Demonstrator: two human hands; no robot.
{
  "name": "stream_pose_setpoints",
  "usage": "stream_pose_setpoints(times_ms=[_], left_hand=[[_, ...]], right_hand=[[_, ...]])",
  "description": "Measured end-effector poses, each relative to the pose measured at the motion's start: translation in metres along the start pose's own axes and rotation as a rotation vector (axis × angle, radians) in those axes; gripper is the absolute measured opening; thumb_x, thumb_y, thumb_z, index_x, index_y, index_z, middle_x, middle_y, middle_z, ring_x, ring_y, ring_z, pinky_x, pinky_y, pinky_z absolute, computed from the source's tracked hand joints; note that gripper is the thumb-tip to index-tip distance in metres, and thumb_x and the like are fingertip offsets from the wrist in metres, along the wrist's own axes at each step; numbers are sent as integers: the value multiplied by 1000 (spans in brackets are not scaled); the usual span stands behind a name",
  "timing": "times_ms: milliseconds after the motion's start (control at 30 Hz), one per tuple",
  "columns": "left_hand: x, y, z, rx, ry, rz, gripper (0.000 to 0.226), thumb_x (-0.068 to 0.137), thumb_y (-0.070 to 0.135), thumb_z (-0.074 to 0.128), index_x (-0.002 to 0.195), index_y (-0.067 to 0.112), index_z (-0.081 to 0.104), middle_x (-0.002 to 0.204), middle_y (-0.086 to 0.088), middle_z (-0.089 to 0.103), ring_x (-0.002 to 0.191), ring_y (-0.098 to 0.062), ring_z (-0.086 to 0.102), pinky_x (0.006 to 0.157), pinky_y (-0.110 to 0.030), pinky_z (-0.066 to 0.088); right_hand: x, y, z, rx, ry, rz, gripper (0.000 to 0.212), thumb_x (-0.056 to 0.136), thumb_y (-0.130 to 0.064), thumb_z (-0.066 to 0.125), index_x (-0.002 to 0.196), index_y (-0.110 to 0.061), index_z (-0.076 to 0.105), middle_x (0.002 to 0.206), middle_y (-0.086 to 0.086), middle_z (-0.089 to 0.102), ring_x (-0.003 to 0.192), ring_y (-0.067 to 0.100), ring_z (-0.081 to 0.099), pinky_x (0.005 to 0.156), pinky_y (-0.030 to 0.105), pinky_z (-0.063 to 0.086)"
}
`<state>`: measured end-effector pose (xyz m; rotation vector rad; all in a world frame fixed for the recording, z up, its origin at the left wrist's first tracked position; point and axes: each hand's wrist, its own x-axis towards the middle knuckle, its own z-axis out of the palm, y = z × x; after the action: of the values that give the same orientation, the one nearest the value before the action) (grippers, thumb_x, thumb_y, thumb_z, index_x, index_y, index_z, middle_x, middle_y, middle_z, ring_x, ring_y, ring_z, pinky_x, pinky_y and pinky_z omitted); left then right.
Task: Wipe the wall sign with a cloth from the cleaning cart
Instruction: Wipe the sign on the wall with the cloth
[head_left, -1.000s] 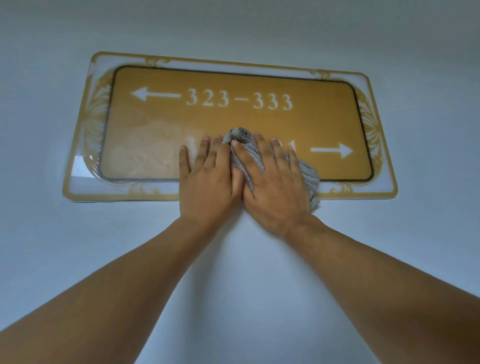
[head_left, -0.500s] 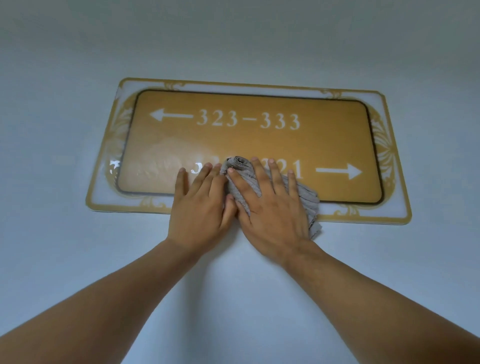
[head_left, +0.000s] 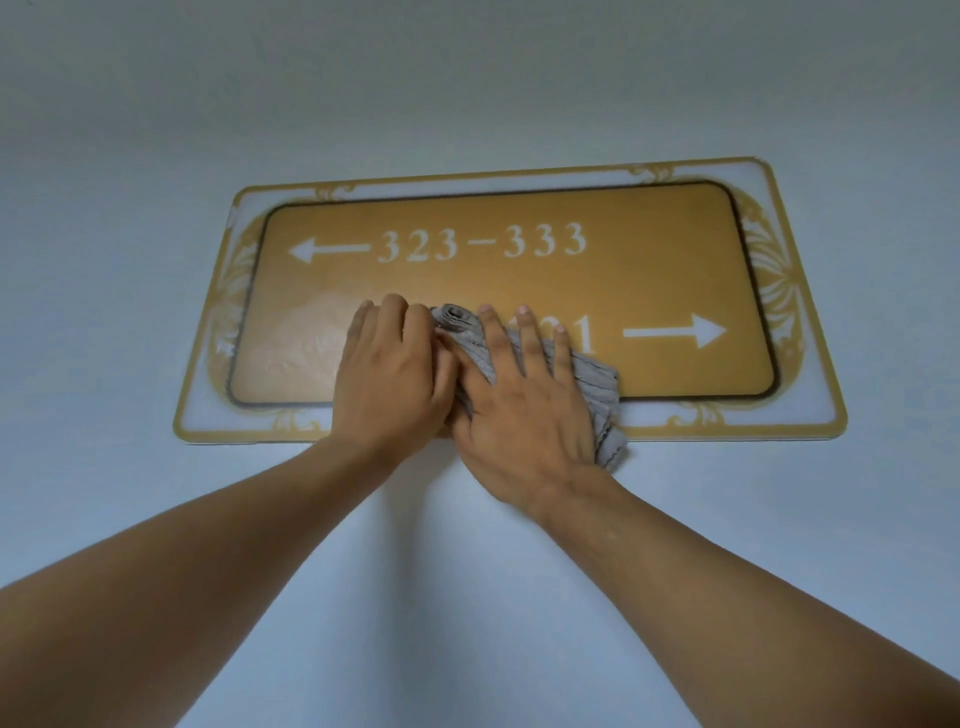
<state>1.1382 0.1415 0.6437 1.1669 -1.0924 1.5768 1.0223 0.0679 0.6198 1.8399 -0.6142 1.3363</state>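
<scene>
Fingers of right hand spread flat, pressing grey cloth against lower middle of wall sign; left hand flat alongside, touching. Shifted slightly rightward since previous frames; smeared patch at lower left exposed, right portion apparently unwiped.

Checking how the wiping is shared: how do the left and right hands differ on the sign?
The right hand lies flat, fingers spread over the grey cloth; the left hand curls at the cloth's left edge, mostly on the bare sign. Both press at the sign's lower edge.
</scene>
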Motion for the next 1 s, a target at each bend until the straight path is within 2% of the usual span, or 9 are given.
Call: stream_pose_setpoints(times_ms=[67, 167, 267, 367, 533, 633, 733, 867, 1000], left_hand=[[9, -3, 0, -30, 22, -16, 17, 85, 19, 41, 88, 4, 49, 93, -15, 49, 85, -34, 46, 86, -48, 43], [16, -8, 1, -72, 34, 42, 25, 85, 19, 41, 94, 1, 54, 103, -16, 52, 92, -32, 48, 87, -45, 43], [21, -15, 4, -175, -1, 65, 40, 89, 20, 39, 117, -1, 59, 127, -16, 54, 115, -30, 51, 99, -41, 44], [36, -24, 6, -195, -47, 34, 53, 91, 23, 36, 137, 0, 50, 147, -14, 44, 135, -26, 43, 110, -40, 39], [63, -37, 11, -176, -78, 11, 62, 89, 27, 30, 146, 4, 39, 157, -9, 32, 139, -24, 39, 109, -35, 38], [71, -41, 18, -187, -63, 9, 66, 89, 26, 27, 152, 6, 32, 162, -9, 27, 149, -19, 23, 121, -35, 23], [86, -49, 25, -194, -61, 8, 68, 89, 27, 23, 154, 7, 27, 163, -8, 22, 151, -15, 16, 124, -29, 12], [105, -58, 31, -232, -28, 9, 69, 88, 26, 22, 154, 8, 28, 163, -8, 24, 151, -15, 17, 123, -26, 10], [120, -65, 37, -250, -6, -10, 67, 89, 24, 22, 153, 4, 28, 162, -11, 25, 151, -18, 19, 123, -28, 10]], right_hand=[[12, -3, 1, -5, 0, 0, 68, 92, -57, 2, 158, -40, 4, 169, 6, -2, 153, 38, -6, 118, 61, -2], [34, -6, 3, -57, -7, -20, 75, 92, -67, 18, 159, -37, -1, 168, 7, -9, 152, 38, -11, 117, 63, -4], [59, -8, 4, -96, 26, -11, 80, 92, -65, 31, 159, -34, -1, 168, 8, -10, 152, 40, -12, 116, 64, -3], [83, -10, 2, -102, 56, 3, 80, 93, -61, 34, 159, -34, -2, 168, 9, -8, 152, 41, -9, 116, 66, -1], [113, -9, -1, -131, 62, 15, 82, 93, -58, 41, 159, -32, 0, 168, 8, -2, 152, 41, -4, 118, 65, 2], [129, -8, -3, -117, 56, 16, 92, 88, -65, 48, 159, -34, -1, 168, 7, 0, 152, 40, -2, 119, 64, 3], [144, -8, -4, -127, 69, 26, 86, 92, -59, 47, 159, -34, -1, 169, 6, 0, 153, 38, -2, 119, 63, 2], [165, -5, -8, -114, 74, 28, 78, 95, -56, 39, 159, -34, 1, 169, 5, 1, 153, 37, 0, 120, 63, 3], [185, -2, -9, -118, 75, 8, 77, 94, -55, 39, 159, -34, 1, 169, 5, 3, 153, 37, 1, 119, 64, 3]])
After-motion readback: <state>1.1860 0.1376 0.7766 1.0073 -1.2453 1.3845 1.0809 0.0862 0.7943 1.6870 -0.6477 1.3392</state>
